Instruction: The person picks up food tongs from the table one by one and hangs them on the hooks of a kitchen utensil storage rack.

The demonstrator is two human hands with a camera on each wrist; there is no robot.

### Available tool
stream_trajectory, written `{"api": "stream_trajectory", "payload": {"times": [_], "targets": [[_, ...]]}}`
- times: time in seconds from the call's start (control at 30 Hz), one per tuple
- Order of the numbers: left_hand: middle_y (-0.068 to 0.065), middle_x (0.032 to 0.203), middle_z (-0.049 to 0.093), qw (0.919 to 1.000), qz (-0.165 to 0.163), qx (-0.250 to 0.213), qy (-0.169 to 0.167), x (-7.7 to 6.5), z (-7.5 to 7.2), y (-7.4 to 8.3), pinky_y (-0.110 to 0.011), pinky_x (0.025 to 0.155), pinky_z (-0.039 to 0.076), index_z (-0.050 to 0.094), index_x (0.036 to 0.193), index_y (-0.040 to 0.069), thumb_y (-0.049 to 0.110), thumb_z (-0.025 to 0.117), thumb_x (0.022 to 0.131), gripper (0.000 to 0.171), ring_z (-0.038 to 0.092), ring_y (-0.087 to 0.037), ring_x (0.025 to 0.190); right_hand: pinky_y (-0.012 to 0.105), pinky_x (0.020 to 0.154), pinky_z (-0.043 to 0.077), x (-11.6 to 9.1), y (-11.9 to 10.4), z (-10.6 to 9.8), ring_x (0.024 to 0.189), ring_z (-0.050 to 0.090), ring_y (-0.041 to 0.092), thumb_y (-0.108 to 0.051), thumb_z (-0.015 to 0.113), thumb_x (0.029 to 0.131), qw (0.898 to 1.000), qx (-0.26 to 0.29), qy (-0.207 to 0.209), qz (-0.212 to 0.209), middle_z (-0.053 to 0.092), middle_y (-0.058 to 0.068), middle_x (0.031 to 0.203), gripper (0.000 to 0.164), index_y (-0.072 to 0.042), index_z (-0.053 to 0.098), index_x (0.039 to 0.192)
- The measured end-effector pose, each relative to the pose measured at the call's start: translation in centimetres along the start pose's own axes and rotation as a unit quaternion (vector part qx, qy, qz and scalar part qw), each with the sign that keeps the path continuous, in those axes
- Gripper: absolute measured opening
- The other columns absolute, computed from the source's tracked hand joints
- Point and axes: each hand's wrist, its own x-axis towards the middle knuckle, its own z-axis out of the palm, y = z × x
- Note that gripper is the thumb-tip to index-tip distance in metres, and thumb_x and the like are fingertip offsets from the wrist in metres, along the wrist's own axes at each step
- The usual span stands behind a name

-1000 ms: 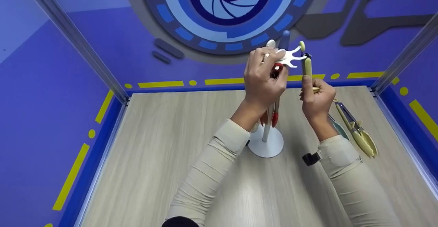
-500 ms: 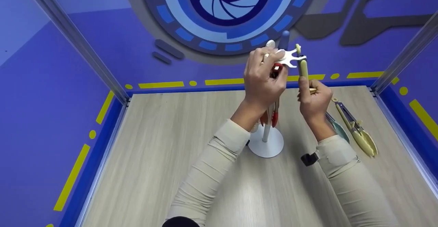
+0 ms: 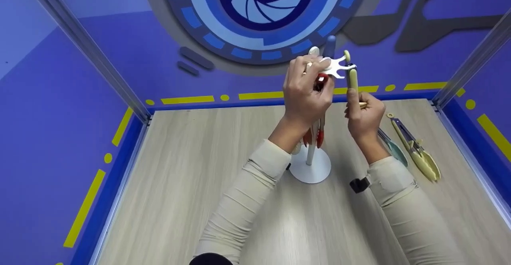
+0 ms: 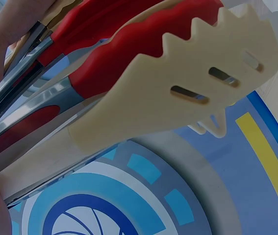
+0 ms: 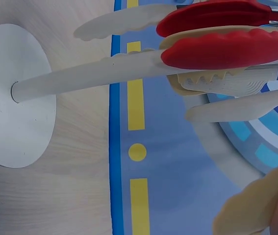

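Observation:
A white utensil rack (image 3: 337, 68) with branching hooks stands on a pole above a round base (image 3: 310, 175). My left hand (image 3: 306, 91) holds its top, thumb over the hub. Pale yellow tongs (image 3: 353, 80) are upright in my right hand (image 3: 366, 115), their upper end at the tip of a right-hand hook; whether the loop is over it I cannot tell. Their head (image 5: 249, 203) shows beside the fingers in the right wrist view. Red-tipped tongs (image 5: 227, 49) and cream tongs with a slotted, toothed head (image 4: 178, 93) hang from the rack, close to my left hand.
More yellow tongs (image 3: 417, 153) lie on the wooden table at the right, with teal-headed tongs (image 3: 396, 151) partly hidden by my right arm. A blue patterned wall (image 3: 239, 85) rises behind the rack. Metal posts edge both side panels.
My right hand has moved slightly left with the yellow tongs, bringing their upper end closer over the hook tip. My left hand keeps its hold on the rack.

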Motion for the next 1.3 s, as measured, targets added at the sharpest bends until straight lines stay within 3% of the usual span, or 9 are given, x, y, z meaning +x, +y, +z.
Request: {"api": "stream_trajectory", "payload": {"times": [0.3, 0.53, 0.93, 1.3], "targets": [[-0.012, 0.113, 0.073, 0.9999, 0.005, -0.007, 0.011, 0.0, 0.0, -0.2, -0.019, 0.107, 0.050, 0.079, 0.109, 0.007, 0.016, 0.078, 0.087, 0.024, 0.067, -0.024, 0.110, 0.012, 0.045, 0.046, 0.0, 0.7, 0.9, 0.046, 0.056, -0.003, -0.044, 0.070, 0.101, 1.000, 0.023, -0.002, 0.008, 0.059, -0.016, 0.058, 0.048, -0.013, 0.060, 0.065], [-0.012, 0.113, 0.073, 0.9999, 0.006, -0.007, 0.014, 0.1, -0.1, -0.2, -0.019, 0.108, 0.051, 0.079, 0.108, 0.006, 0.016, 0.078, 0.087, 0.023, 0.068, -0.025, 0.111, 0.012, 0.044, 0.044, 0.3, 1.4, 1.6, 0.043, 0.054, -0.002, -0.058, 0.069, 0.098, 0.999, 0.036, 0.010, -0.011, 0.058, -0.015, 0.057, 0.054, -0.016, 0.059, 0.065], [-0.012, 0.112, 0.074, 0.9997, 0.014, -0.001, 0.018, 0.0, 0.1, -0.2, -0.021, 0.112, 0.051, 0.080, 0.107, 0.007, 0.015, 0.077, 0.087, 0.022, 0.069, -0.025, 0.112, 0.013, 0.040, 0.041, 0.0, 1.9, 2.9, 0.039, 0.052, -0.002, -0.066, 0.068, 0.095, 0.997, 0.073, 0.020, 0.002, 0.055, -0.014, 0.055, 0.052, -0.024, 0.055, 0.068], [-0.012, 0.113, 0.073, 0.9998, 0.008, -0.003, 0.016, -0.1, 0.2, -0.1, -0.021, 0.111, 0.051, 0.079, 0.108, 0.007, 0.015, 0.076, 0.086, 0.023, 0.069, -0.025, 0.113, 0.016, 0.037, 0.041, -0.3, 2.1, 3.6, 0.036, 0.050, 0.002, -0.071, 0.063, 0.095, 0.997, 0.079, 0.012, 0.012, 0.051, -0.010, 0.053, 0.060, -0.018, 0.056, 0.068]]}}
